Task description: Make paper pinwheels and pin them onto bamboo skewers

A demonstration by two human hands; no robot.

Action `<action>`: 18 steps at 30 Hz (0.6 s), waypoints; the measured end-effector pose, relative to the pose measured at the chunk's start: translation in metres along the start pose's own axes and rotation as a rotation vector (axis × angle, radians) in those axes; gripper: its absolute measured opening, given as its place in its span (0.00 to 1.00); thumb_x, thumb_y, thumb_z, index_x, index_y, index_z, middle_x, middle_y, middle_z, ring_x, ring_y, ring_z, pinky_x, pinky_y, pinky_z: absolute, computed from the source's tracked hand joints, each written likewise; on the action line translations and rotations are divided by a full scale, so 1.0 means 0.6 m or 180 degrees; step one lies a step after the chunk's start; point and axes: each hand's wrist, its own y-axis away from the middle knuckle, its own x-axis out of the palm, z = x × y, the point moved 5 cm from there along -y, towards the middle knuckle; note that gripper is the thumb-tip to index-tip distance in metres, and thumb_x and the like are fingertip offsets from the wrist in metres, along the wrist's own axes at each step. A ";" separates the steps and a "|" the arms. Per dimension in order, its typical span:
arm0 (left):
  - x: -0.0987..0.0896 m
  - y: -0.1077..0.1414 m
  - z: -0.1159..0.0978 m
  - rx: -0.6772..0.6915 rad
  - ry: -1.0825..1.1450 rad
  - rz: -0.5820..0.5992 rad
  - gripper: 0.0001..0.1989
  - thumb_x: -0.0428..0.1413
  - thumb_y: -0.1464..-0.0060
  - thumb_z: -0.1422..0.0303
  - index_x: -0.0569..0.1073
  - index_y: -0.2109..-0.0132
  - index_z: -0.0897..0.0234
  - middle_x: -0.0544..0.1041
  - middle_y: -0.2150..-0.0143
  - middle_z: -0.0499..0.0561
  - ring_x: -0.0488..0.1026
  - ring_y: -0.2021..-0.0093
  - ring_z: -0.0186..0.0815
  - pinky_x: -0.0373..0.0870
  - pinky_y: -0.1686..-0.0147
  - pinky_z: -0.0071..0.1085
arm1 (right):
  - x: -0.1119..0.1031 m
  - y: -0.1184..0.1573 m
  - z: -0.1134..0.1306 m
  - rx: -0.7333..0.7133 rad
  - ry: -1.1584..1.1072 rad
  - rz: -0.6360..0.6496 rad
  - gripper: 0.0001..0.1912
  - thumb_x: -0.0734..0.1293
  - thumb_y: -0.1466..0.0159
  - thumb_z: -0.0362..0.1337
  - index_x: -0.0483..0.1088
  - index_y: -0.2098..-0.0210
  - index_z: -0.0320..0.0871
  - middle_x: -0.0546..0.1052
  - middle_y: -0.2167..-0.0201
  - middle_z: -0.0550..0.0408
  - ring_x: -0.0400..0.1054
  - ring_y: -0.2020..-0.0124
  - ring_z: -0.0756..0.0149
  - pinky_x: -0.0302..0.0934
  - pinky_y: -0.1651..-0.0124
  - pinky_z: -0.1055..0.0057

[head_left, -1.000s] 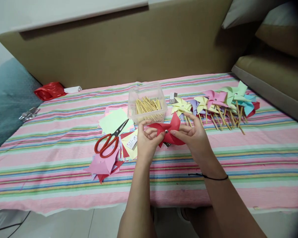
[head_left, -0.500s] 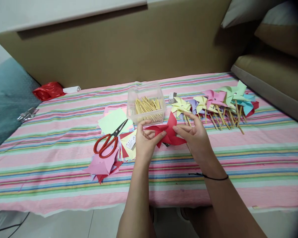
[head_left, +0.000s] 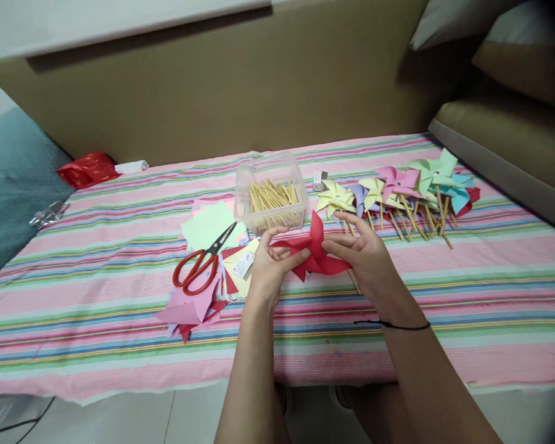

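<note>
A red paper pinwheel point(head_left: 322, 261) is held up between my two hands over the striped cloth, its blades partly folded inward. My left hand point(head_left: 272, 262) pinches it with the thumb pressed near its centre. With thumb and index finger, my right hand point(head_left: 358, 250) grips a blade on the other side. A wooden stick point(head_left: 355, 282) shows just below my right hand; whether it is joined to the red paper is hidden. Just beyond my hands stands a clear plastic box point(head_left: 246, 209) holding many wooden sticks point(head_left: 272, 200).
Left of my hands lie red-handled scissors point(head_left: 197, 271), pale green paper sheets point(head_left: 208, 225), pink cut paper point(head_left: 189, 305) and a small white box point(head_left: 244, 265). Finished pinwheels point(head_left: 400, 182) are heaped to the right, near another small box point(head_left: 319, 180). A red plastic bag point(head_left: 87, 169) sits far left.
The upper red blade has shifted slightly left and inward under my fingers. The stick below my right hand now shows more. Both hands keep their hold.
</note>
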 end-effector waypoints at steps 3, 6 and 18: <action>-0.001 0.001 0.001 -0.0056 -0.0010 -0.0025 0.31 0.70 0.67 0.73 0.65 0.55 0.62 0.78 0.76 0.44 0.75 0.76 0.30 0.71 0.70 0.24 | 0.001 0.001 0.004 -0.0009 -0.0080 0.0011 0.39 0.79 0.55 0.39 0.62 0.46 0.47 0.81 0.70 0.57 0.75 0.69 0.66 0.69 0.62 0.69; -0.003 0.001 0.000 -0.0007 0.0003 -0.0101 0.30 0.69 0.67 0.74 0.65 0.55 0.62 0.75 0.79 0.41 0.72 0.78 0.27 0.70 0.72 0.22 | -0.007 0.002 0.010 -0.0024 -0.0067 -0.0099 0.32 0.77 0.50 0.43 0.64 0.49 0.46 0.81 0.69 0.56 0.74 0.70 0.66 0.69 0.63 0.68; -0.005 -0.002 -0.008 0.0362 -0.0360 -0.0325 0.31 0.69 0.67 0.72 0.62 0.57 0.60 0.77 0.73 0.43 0.76 0.75 0.31 0.71 0.73 0.25 | 0.017 0.004 0.018 -0.0995 0.1153 0.0570 0.16 0.74 0.47 0.35 0.73 0.59 0.44 0.78 0.60 0.51 0.72 0.57 0.60 0.66 0.53 0.62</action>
